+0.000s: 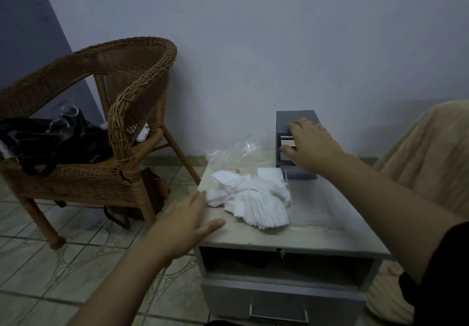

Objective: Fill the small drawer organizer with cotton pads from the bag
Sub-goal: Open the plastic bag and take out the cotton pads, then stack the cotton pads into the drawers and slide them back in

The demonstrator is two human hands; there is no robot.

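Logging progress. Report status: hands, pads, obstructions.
Left hand open, beside cotton pads. Right hand on drawer organizer front, grip unclear. Pads heaped on tabletop, bag behind them. Nothing blocking.

No text, label, brand or number can be read anywhere in this view. The grey drawer organizer (295, 133) shows pale drawer fronts, but no lettering is legible on them.

The cotton pads (253, 199) near my cabinet top's left edge look soft, fibrous and matt white. The bag (236, 152) behind them is clear, crinkled, glossy plastic. The drawer organizer (297, 120) at the back edge is smooth, matt grey. The cabinet top (330, 224) is pale, matt and scuffed, and its 1 drawer handle (278, 311) looks like dull metal.
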